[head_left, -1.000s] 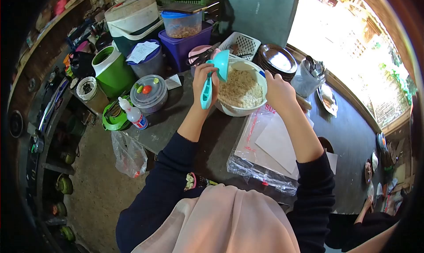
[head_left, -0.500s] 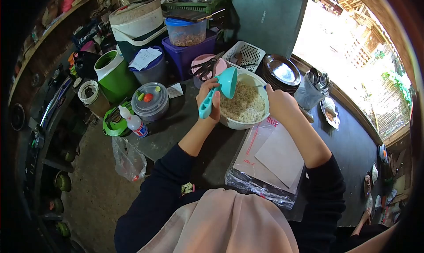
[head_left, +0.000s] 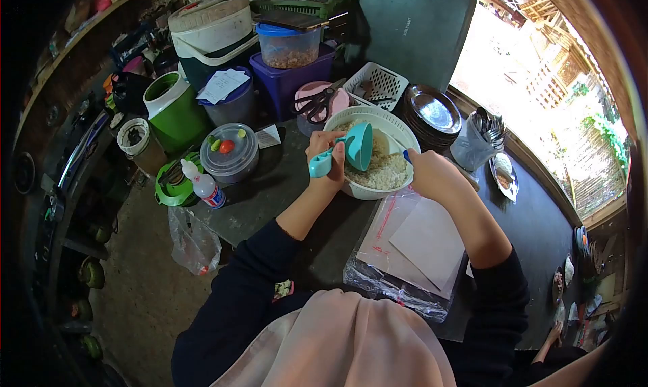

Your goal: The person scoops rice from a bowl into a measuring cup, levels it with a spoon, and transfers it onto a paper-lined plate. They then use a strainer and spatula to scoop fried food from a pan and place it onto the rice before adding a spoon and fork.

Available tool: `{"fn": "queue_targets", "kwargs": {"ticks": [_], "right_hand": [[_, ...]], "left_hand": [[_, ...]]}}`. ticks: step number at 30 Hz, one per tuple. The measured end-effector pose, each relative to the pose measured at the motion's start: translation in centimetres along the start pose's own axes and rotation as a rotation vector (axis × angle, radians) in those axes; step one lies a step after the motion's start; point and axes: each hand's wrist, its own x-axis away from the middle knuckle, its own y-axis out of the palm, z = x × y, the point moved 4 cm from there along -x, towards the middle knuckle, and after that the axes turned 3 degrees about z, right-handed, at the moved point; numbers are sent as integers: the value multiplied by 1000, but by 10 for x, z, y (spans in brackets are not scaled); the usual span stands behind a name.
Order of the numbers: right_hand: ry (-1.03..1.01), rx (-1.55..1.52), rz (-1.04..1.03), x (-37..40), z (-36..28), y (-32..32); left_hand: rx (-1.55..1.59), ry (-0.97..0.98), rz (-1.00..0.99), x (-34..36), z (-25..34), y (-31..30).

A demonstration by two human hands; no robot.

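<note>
A white basin of rice stands on the dark table in front of me. The rice is brownish toward the back and whiter at the near side. My left hand is closed round the handle of a turquoise scoop, whose cup is tilted over the rice at the basin's left. At the right rim, my right hand grips a blue-handled utensil. Its thin pale end points into the basin, and its kind is hard to make out.
Brown paper sheets in plastic lie in front of the basin. Stacked plates, a cutlery container and a white basket stand behind. A lidded tub and a spray bottle are at left. Another person's hand shows at lower right.
My left hand has moved slightly right and down, bringing the scoop's cup lower over the rice. The utensil's pale end now shows inside the basin; my right hand has shifted slightly down.
</note>
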Motion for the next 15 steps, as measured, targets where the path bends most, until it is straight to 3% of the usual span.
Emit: {"fn": "queue_targets", "kwargs": {"ticks": [5,7,10,12,15], "right_hand": [[-44,33,-114,0,-2,-10],[43,-128,-171,-9,8,-5],[-15,-255,-9,-17,18,8],[-26,-275,-21,-13,23,9],[-27,-324,-82,-6,25,4]], "left_hand": [[7,102,6,4,1,0],[31,114,16,2,8,0],[136,134,32,2,13,0],[28,266,54,3,15,0],[69,230,34,5,12,0]]}}
